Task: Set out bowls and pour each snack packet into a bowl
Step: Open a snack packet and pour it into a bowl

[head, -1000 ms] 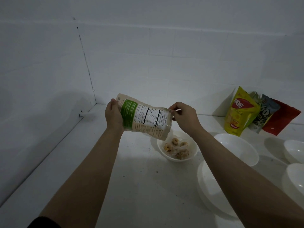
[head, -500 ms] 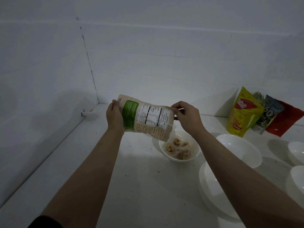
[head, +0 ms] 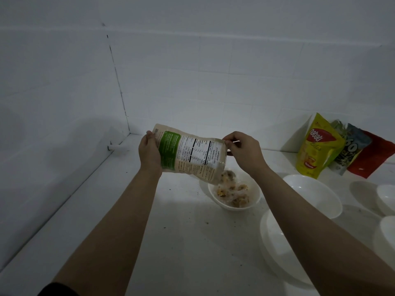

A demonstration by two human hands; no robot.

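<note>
— Above the counter [head: 188,242], what?
— A packet [head: 190,155], tipped on its side, mouth down to the right, right over a bowl [head: 234,205].
— Held how?
— Left hand [head: 149,153] curled round the bottom end, thumb on the near face. Right hand [head: 243,151] pinching the top edge by the mouth.
— In the bowl?
— Pale and yellow-brown chips [head: 234,192], heaped, some blurred just under the mouth.
— Printed on the packet?
— A green panel, a nutrition table, "JACKFRUIT CHIPS".
— To the right?
— A big bowl [head: 314,194] just beyond the right forearm, bare inside. A nearer bowl [head: 275,244], partly hidden by that forearm. Two more [head: 386,199] cut off by the right edge.
— Against the wall?
— A yellow pouch [head: 316,146] leaning upright, then a grey-blue pouch [head: 350,146] and a red pouch [head: 374,154] overlapping behind it. Well apart from the packet.
— On the counter itself?
— Dark crumbs scattered near the bowl.
</note>
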